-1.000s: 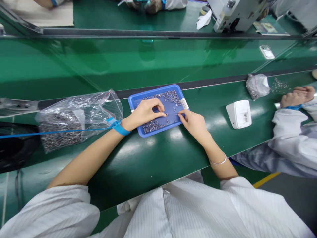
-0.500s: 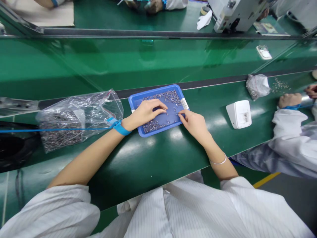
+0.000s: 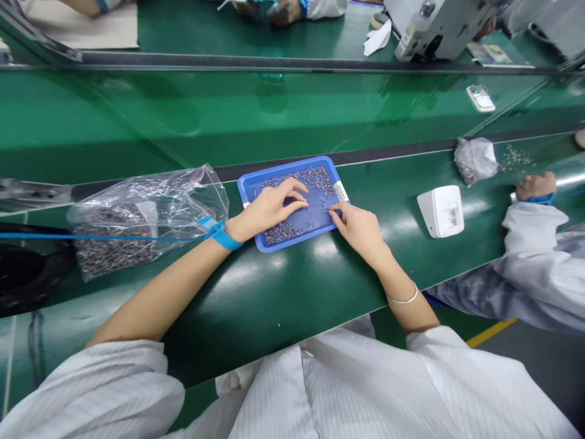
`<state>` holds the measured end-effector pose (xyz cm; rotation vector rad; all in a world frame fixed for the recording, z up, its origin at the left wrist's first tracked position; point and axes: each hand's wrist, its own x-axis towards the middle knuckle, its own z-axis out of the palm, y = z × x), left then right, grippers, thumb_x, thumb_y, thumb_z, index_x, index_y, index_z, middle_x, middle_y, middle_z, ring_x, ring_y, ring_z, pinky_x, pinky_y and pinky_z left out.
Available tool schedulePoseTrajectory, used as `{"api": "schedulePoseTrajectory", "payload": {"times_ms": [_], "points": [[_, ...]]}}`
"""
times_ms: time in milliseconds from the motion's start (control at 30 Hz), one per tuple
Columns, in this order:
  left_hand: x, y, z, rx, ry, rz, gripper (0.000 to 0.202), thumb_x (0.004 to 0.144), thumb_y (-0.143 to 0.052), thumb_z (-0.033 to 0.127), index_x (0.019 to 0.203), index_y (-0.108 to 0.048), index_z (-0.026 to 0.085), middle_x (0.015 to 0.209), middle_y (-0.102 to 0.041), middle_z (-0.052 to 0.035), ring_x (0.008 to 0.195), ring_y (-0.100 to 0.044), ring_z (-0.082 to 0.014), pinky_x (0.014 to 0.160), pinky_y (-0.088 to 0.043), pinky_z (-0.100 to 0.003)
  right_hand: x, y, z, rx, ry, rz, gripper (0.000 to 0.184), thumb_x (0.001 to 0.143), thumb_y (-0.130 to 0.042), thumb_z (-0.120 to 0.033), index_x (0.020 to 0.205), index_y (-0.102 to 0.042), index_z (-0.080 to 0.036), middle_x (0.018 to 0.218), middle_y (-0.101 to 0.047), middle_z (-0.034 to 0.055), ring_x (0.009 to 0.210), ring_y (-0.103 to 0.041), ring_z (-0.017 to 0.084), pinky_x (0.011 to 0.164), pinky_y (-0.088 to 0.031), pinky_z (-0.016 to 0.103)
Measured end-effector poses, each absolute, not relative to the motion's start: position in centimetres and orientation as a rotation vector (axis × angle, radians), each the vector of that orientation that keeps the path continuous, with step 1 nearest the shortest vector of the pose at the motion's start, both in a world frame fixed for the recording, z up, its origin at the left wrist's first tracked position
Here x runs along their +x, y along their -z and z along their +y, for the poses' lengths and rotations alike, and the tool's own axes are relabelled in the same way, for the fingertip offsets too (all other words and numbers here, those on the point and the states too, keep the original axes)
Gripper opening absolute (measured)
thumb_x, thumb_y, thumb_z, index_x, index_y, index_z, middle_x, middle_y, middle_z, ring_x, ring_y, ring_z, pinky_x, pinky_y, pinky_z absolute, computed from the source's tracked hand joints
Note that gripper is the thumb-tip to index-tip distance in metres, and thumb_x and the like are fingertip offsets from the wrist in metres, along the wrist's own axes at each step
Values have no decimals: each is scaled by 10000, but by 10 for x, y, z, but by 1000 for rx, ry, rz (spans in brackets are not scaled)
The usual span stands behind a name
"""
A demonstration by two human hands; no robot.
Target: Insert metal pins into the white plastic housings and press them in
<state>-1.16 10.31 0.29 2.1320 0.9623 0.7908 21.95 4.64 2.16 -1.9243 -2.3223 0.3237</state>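
A shallow blue tray (image 3: 289, 247) lies on the green workbench. In it are many small silvery metal pieces that look like screws (image 3: 317, 177), heaped along its far side and in the near left corner, with a few strewn between. My left hand (image 3: 269, 206) is over the tray's left half, thumb and forefinger closed on a small screw at their tips; its other fingers are raised and bent. Above the tray's right rim, my right hand (image 3: 359, 227) pinches another small screw between thumb and forefinger. A blue strap (image 3: 223, 235) circles my left wrist.
Left of the tray lies a clear plastic bag (image 3: 119, 235) full of similar pieces. To the right stand a white device (image 3: 442, 211) and a smaller bag (image 3: 475, 160) beside loose small parts. A co-worker's hand (image 3: 535, 186) rests near them. Beyond the bench runs a green belt-like surface.
The forefinger and other fingers of my left hand have shifted slightly upward. My right hand stays put. A white piece on the green surface has slid a little left; one co-worker hand has left view.
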Motion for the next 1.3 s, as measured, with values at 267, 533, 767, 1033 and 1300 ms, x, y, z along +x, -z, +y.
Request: {"api": "schedulePoseTrajectory", "payload": {"times_ms": [267, 533, 767, 1033, 1300], "points": [[-11, -5, 105, 2157, -771, 970, 147, 988, -480, 258, 1039, -599, 188, 1018, -721, -37, 946, -705, -159, 836, -538, -274, 220, -20, 46, -1919, -342, -2307, 245, 1007, -467, -358, 1118, -650, -240, 831, -708, 13, 716, -650, 174, 604, -344, 269], [-10, -3, 105, 2164, -744, 970, 97, 932, -597, 265, 979, -560, 189, 935, -714, -22, 859, -706, -152, 755, -538, -257, 220, -19, 46, -1921, -314, -2317, 253, 1007, -459, -359, 1120, -653, -243, 838, -704, 13, 729, -652, 173, 605, -344, 269], [-11, -4, 105, 2126, -754, 963, 197, 917, -638, 360, 925, -547, 185, 904, -725, -19, 867, -727, -155, 753, -553, -243, 220, -19, 46, -1917, -320, -2314, 251, 1009, -459, -361, 1121, -650, -244, 838, -708, 15, 725, -652, 175, 604, -344, 269], [-12, -2, 104, 2202, -789, 917, 169, 924, -608, 342, 903, -650, 180, 907, -743, -19, 838, -715, -145, 790, -557, -255, 220, -21, 45, -1917, -333, -2308, 247, 1007, -468, -358, 1119, -654, -240, 833, -708, 20, 716, -647, 179, 602, -335, 269], [-12, -2, 103, 2222, -821, 909, 214, 907, -651, 383, 898, -673, 171, 878, -745, -15, 796, -712, -143, 757, -546, -241, 220, -20, 46, -1917, -335, -2299, 233, 1002, -488, -351, 1118, -657, -239, 822, -706, 10, 718, -652, 177, 600, -329, 268]]}}
